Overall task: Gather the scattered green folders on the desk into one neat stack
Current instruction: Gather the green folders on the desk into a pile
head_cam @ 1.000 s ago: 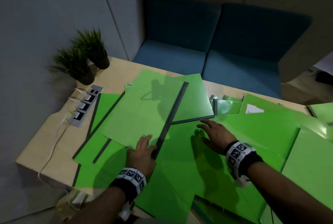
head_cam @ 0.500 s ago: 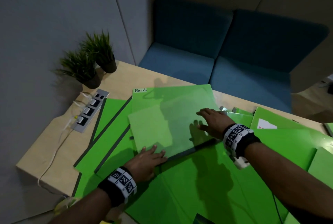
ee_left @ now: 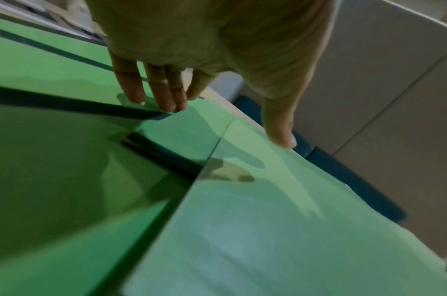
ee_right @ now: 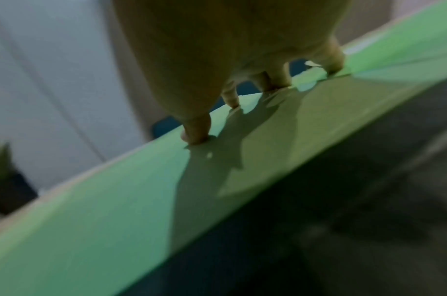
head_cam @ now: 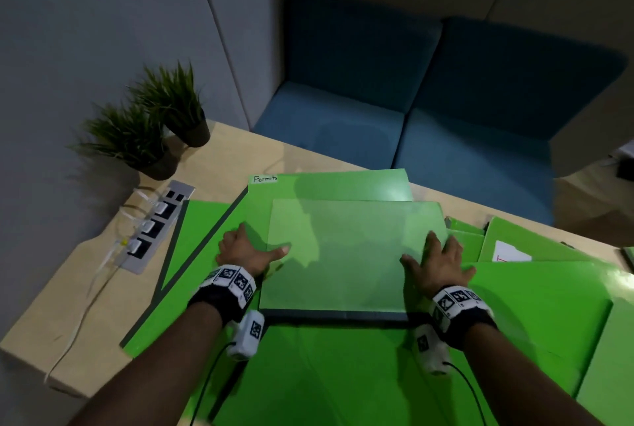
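Note:
A pale green folder (head_cam: 350, 254) with a dark spine along its near edge lies squared up on top of other green folders. One beneath it carries a "Permits" label (head_cam: 265, 179). My left hand (head_cam: 245, 252) rests at the top folder's left edge, thumb laid on the cover, fingers straight on the folder below (ee_left: 166, 140). My right hand (head_cam: 437, 264) lies flat with spread fingers on the folder's right side (ee_right: 141, 190). More green folders (head_cam: 542, 309) spread over the desk to the right and toward me.
Two small potted plants (head_cam: 151, 123) stand at the desk's far left corner. A grey power strip (head_cam: 151, 230) with white cables lies beside them. A blue sofa (head_cam: 411, 110) sits beyond the desk (head_cam: 85, 305). A folder with a white sheet (head_cam: 511, 252) lies at the right.
The top folder has been turned until its spine faces me and its edges run square. My left hand went to its left edge and my right hand to its right side.

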### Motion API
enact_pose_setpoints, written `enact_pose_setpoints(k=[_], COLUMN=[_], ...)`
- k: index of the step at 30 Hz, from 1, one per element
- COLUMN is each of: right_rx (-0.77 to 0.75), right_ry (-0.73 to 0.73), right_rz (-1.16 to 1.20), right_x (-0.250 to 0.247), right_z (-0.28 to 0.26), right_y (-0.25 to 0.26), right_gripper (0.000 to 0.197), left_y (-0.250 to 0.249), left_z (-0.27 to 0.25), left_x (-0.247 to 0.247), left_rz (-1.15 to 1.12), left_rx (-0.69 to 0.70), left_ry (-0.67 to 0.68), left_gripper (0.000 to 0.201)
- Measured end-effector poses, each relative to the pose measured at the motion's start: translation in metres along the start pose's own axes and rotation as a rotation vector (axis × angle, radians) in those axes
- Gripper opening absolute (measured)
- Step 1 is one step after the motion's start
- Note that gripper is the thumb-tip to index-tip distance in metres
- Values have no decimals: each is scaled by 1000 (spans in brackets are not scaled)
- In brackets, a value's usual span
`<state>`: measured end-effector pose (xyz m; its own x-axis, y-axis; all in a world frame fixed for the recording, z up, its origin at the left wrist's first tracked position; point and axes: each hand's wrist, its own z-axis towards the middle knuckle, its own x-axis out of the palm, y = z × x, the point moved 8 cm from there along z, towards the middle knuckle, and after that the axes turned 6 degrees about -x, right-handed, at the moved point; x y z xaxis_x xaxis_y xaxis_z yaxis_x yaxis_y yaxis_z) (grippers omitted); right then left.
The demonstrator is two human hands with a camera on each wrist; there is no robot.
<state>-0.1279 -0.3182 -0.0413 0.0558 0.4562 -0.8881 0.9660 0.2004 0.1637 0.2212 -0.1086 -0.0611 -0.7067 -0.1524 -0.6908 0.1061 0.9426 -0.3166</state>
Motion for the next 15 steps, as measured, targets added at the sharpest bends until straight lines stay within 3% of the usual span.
enact_pose_setpoints(k=[4,6,9,11,13,15], right_rx=[-13,-9,46,119,158,139], right_ry=[-27,-28,-16,9,-20,-65], right_rz=[-1,-12,61,333,655,790], right_x=[-3,-6,-8,-7,-7,-15], right_z=[2,3,10,18,21,14], right_y=[0,1,-4,-15,-23,-21], right_gripper=[93,96,104,103,86,65], left_y=[-15,-20,-20,-17,-12,-4], left_z=[2,1,-4,-11,-17,-19], left_x=[14,17,13,11,10,9], left_rz=[-353,-322,-110,-22,-27,-72], left_rx=[-3,7,-4,-3,13,34], left_ry=[111,135,28,-28,-41,-25], left_gripper=[113,107,102,99,94,87])
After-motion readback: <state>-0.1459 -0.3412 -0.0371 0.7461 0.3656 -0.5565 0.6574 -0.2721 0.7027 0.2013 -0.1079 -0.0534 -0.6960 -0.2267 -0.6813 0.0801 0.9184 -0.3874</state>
